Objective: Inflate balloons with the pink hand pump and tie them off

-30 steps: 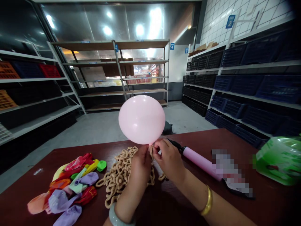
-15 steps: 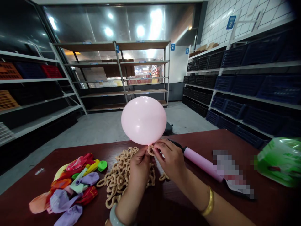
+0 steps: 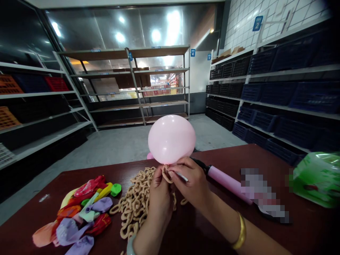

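A blown-up pale pink balloon [image 3: 171, 139] stands above my two hands at the middle of the dark red table [image 3: 207, 233]. My left hand [image 3: 160, 191] is closed, pinching a loop of the beige chain [image 3: 135, 203] right at the balloon's neck. My right hand [image 3: 189, 181] is closed on the balloon's neck, fingers pressed against the same loop. The rest of the chain lies heaped on the table under and left of my hands.
A pile of flat balloons in several colours [image 3: 79, 214] lies at the left. A pink hand pump [image 3: 225, 180] lies right of my hands, a green plastic bag [image 3: 317, 179] at the far right. Shelving with crates lines both sides.
The balloon has shifted right and slightly lower. My hands have moved closer together around its neck and the chain loop.
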`<state>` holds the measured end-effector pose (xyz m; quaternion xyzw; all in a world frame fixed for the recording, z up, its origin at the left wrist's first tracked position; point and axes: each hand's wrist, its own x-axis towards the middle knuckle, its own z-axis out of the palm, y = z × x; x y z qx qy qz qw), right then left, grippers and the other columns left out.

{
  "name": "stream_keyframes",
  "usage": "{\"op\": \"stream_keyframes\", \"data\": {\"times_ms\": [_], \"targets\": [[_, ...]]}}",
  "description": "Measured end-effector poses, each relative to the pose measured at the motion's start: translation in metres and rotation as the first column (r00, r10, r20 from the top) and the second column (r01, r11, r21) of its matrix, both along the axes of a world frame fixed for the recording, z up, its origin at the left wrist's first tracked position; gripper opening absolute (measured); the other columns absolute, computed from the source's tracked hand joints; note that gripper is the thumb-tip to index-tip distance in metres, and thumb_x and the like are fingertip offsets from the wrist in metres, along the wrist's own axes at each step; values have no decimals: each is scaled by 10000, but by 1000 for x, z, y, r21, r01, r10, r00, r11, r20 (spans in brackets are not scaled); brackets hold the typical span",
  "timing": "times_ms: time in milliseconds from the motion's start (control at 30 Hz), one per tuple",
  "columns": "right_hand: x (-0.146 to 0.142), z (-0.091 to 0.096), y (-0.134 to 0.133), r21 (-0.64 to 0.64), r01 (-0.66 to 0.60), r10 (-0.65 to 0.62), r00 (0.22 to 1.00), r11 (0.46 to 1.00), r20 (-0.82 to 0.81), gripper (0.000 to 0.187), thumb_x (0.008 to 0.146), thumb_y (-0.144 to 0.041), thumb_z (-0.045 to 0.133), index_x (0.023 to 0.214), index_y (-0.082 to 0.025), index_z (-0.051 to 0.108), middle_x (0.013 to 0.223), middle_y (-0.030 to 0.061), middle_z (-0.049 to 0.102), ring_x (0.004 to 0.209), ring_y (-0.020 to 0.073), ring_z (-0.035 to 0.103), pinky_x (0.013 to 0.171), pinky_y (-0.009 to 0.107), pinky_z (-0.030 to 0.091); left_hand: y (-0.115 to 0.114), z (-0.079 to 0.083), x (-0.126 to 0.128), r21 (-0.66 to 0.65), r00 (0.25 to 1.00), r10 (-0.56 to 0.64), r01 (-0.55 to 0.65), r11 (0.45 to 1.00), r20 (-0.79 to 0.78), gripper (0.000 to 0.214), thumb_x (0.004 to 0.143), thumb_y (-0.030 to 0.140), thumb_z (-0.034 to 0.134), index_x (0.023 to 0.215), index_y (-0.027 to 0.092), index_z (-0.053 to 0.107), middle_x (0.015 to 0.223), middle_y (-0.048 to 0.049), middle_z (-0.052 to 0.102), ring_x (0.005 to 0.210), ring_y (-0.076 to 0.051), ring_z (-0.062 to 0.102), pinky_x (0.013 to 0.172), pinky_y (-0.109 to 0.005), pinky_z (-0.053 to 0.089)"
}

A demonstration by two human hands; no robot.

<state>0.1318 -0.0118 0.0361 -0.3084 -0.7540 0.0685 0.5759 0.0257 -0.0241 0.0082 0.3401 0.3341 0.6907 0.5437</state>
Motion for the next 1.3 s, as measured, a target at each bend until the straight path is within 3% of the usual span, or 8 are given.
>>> {"op": "stream_keyframes", "data": {"times_ms": [233,467,600,733,833,1000,1167,1300], "targets": [[0,0,6,-222,-92,41,974,971,-224,62,796,-194,684,792,-209,624,801,6,605,736,147,568,663,268,466,4,-12,-1,125,969,139,-115,986,-205,236,827,350,632,1005,196,651,990,-45,673,847,-155,603,756,-262,477],[5,4,7,-249,-153,108,977,956,-186,54,800,-160,683,806,-212,669,845,14,635,808,153,588,709,266,462,5,-16,-11,244,864,238,-139,960,-443,223,869,328,584,1025,195,673,1045,-58,676,924,-182,606,813,-288,469],[1,2,5,-253,-99,63,987,962,-148,67,804,-160,660,772,-207,624,837,15,630,809,161,576,712,274,458,6,-17,-13,270,826,282,-164,949,-488,232,866,341,581,1019,193,673,1024,-54,679,902,-181,611,802,-284,474],[-8,-8,3,-285,-58,15,988,957,-151,45,847,-208,586,803,-205,592,864,37,619,834,186,561,766,317,452,4,-15,-9,211,872,272,-200,957,-408,256,836,369,616,1014,192,665,978,-52,683,867,-174,616,758,-267,485],[-17,-14,2,-462,-228,42,925,857,-378,72,859,-246,539,817,-207,583,832,40,620,774,188,570,683,307,471,3,-13,-3,116,924,239,-214,970,-299,245,831,376,623,984,187,652,929,-47,676,823,-161,615,727,-256,492],[-24,-14,2,-558,-671,31,652,489,-757,192,827,-365,612,893,-186,602,791,28,614,594,131,524,457,217,373,5,-14,0,70,936,250,-240,968,-246,256,853,401,588,980,183,629,872,-30,645,703,-127,582,695,-261,502],[-17,-11,5,-480,-762,106,573,435,-813,264,774,-449,682,816,-191,646,732,8,579,584,113,458,436,200,311,7,-15,-4,99,918,214,-191,977,-333,239,871,398,555,948,181,620,796,-14,620,624,-114,533,565,-213,456],[-10,-13,11,-533,-724,151,644,438,-750,280,751,-445,709,802,-174,659,702,-1,571,561,99,435,448,206,304,8,-16,-7,144,865,248,-205,968,-437,244,865,384,554,943,169,639,851,-41,646,714,-146,570,636,-242,475]]}}
